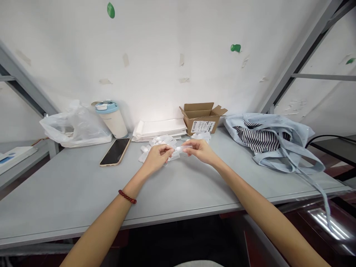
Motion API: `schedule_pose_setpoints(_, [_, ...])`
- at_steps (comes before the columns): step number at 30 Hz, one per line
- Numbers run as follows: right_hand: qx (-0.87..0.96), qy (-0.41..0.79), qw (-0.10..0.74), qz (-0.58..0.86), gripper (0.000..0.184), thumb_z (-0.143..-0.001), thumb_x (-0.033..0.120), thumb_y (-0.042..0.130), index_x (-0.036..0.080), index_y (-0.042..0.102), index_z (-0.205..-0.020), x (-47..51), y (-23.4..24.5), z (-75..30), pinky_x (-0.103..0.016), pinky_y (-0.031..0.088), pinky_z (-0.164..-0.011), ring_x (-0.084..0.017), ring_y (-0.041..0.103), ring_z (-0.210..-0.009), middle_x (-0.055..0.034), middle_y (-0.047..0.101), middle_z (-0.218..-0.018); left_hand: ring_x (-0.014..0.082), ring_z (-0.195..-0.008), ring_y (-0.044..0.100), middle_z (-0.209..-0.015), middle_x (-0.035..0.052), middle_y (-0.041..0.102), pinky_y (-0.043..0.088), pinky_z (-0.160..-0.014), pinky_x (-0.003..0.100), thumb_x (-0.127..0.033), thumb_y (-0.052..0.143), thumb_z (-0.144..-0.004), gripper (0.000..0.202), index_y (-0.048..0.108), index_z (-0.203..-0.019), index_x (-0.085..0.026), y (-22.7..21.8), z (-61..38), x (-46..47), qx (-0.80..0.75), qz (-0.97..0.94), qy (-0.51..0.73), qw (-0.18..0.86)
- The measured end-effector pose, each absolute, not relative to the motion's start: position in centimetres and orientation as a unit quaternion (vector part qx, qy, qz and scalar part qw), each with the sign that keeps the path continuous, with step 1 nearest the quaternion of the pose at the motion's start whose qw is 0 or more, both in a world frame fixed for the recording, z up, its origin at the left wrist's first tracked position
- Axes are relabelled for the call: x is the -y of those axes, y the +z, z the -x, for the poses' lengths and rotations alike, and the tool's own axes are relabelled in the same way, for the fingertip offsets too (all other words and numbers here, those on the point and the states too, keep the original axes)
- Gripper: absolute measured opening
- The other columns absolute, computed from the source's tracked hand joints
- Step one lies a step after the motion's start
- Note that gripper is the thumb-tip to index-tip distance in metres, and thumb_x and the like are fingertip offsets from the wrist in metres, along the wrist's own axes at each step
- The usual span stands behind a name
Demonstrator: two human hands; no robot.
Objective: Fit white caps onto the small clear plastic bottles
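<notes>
A small clear plastic packet with something white in it (178, 149) is stretched between my two hands, just above the table. My left hand (159, 155) pinches its left end between thumb and fingertips, and a red bead bracelet circles that wrist. On the other side, my right hand (200, 150) has its fingers closed on the right end. Behind and left of the hands lies a loose heap of similar clear packets (162, 140). Another small heap of packets (201, 137) sits beyond my right hand. The exact contents are too small to make out.
Left of the hands lies a phone (115, 152), with a cream tumbler (114, 120) and a white plastic bag (76, 126) behind. A stack of white paper-like sheets (161, 128) and an open cardboard box (204, 119) stand by the wall. A light blue cloth bag (274, 139) is right.
</notes>
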State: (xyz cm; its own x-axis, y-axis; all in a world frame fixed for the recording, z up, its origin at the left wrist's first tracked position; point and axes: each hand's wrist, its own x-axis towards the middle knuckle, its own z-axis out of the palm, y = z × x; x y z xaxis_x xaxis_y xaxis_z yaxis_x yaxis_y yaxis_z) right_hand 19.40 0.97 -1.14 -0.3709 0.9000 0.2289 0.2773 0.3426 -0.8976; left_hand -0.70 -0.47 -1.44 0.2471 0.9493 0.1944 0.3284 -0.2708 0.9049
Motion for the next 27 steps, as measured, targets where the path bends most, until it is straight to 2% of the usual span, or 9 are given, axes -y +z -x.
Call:
schedule_pose_setpoints(11, [0.731, 0.442, 0.352, 0.383, 0.025, -0.074, 0.032, 0.064, 0.014, 0.066, -0.091, -1.4, -2.1, -19.6, -0.024, 0.041, -0.052, -0.013, 0.057, -0.057, 0.0002, 0.06, -0.06, 0.0116, -0.051, 0.05, -0.06, 0.0007, 0.059, 0.039, -0.05, 0.023, -0.035, 0.054, -0.075, 0.023, 0.064, -0.067, -0.016, -1.1, 1.4, 0.7, -0.452, -0.74, 0.313, 0.388])
schedule_pose_setpoints(15, [0.738, 0.433, 0.358, 0.374, 0.03, -0.077, 0.036, 0.06, 0.014, 0.062, -0.099, -1.5, -2.3, -19.4, -0.027, 0.046, -0.059, -0.014, 0.06, -0.064, -0.0031, 0.064, -0.072, 0.0124, -0.052, 0.051, -0.06, 0.0009, 0.06, 0.039, -0.05, 0.022, -0.034, 0.055, -0.073, 0.022, 0.067, -0.07, -0.016, -0.6, 2.1, 0.4, -0.467, -0.738, 0.338, 0.352])
schedule_pose_setpoints(19, [0.741, 0.316, 0.404, 0.434, 0.034, -0.08, 0.034, 0.058, 0.017, 0.056, -0.11, -2.6, -2.8, -20.1, -0.03, 0.048, -0.067, -0.016, 0.062, -0.081, -0.0079, 0.065, -0.098, 0.0137, -0.055, 0.053, -0.061, 0.0009, 0.062, 0.042, -0.055, 0.023, -0.035, 0.055, -0.072, 0.021, 0.064, -0.065, -0.017, 0.0, 3.9, -0.3, -0.535, -0.691, 0.423, 0.24])
schedule_pose_setpoints(22, [0.75, 0.205, 0.396, 0.488, 0.027, -0.08, 0.026, 0.056, 0.017, 0.058, -0.105, -3.8, -3.3, -21.3, -0.032, 0.048, -0.071, -0.019, 0.06, -0.089, -0.0096, 0.064, -0.104, 0.0162, -0.061, 0.057, -0.06, 0.0012, 0.062, 0.043, -0.06, 0.024, -0.035, 0.052, -0.072, 0.022, 0.063, -0.064, -0.018, 0.3, 5.7, -0.9, -0.605, -0.638, 0.46, 0.123])
schedule_pose_setpoints(27, [0.788, 0.061, 0.306, 0.531, 0.026, -0.079, 0.012, 0.055, 0.015, 0.059, -0.104, -5.3, -4.0, -23.2, -0.038, 0.043, -0.088, -0.025, 0.055, -0.105, -0.0129, 0.061, -0.111, 0.0253, -0.075, 0.062, -0.073, 0.0078, 0.068, 0.043, -0.068, 0.032, -0.032, 0.047, -0.075, 0.022, 0.063, -0.07, -0.018, 0.3, 7.3, -1.5, -0.727, -0.599, 0.333, -0.045])
